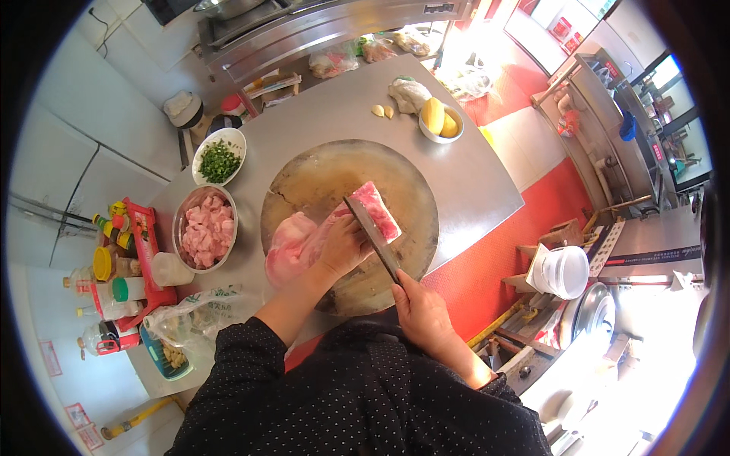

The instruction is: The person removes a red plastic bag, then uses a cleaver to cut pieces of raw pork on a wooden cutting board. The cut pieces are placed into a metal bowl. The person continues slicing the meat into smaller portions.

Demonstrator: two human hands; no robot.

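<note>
A slab of raw pork belly [378,210] lies across a round wooden chopping block [348,165]. My right hand [422,308] grips the handle of a cleaver [372,235], whose blade stands on edge across the slab near its right end. Pressing on the meat just left of the blade is my left hand [345,245], fingers bent towards the steel. Beside my left wrist, a paler, fatty piece of raw meat [290,245] bulges on the block's left side; whether it joins the slab is hidden by my hand.
A steel bowl of cut raw meat [232,251] and a white bowl [244,149] of chopped greens stand left. Farther back sit garlic cloves [378,110] and a bowl [436,138] of peeled yellow vegetables. A red rack [142,228] and plastic bag [199,310] flank the steel table's [479,188] left edge.
</note>
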